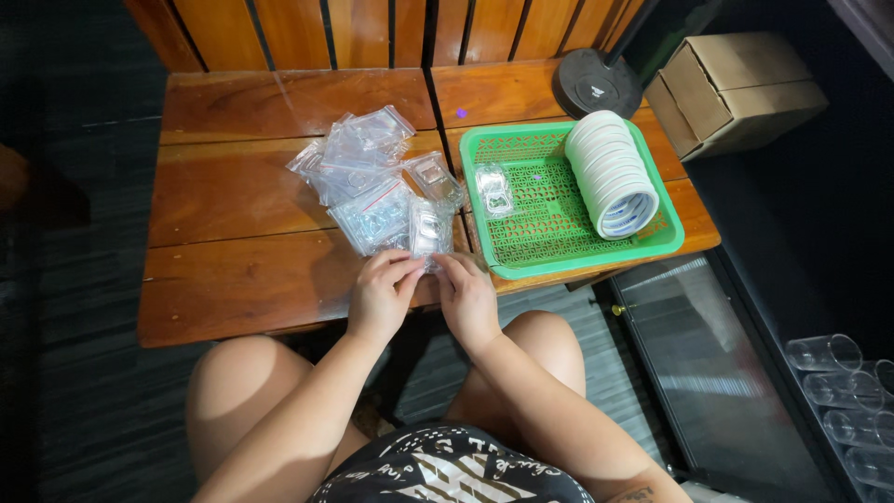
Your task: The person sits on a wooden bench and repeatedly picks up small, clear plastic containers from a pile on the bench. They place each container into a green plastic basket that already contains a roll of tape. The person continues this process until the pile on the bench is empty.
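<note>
While wrists bend inward, fingers point(410, 268) pinching bag point(429, 228)

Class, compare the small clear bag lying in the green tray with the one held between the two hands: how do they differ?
The bag in the tray lies flat and untouched inside the green tray; the held bag is pinched by the left hand and right hand above the wooden table. The first lies alone; the second lies beside a heap of bags. Both are small, clear plastic.

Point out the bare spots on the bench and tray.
Bare: bench left of the bags; tray floor between its single bag and the tape stack. Crowded: bags by both hands, left and right.
</note>
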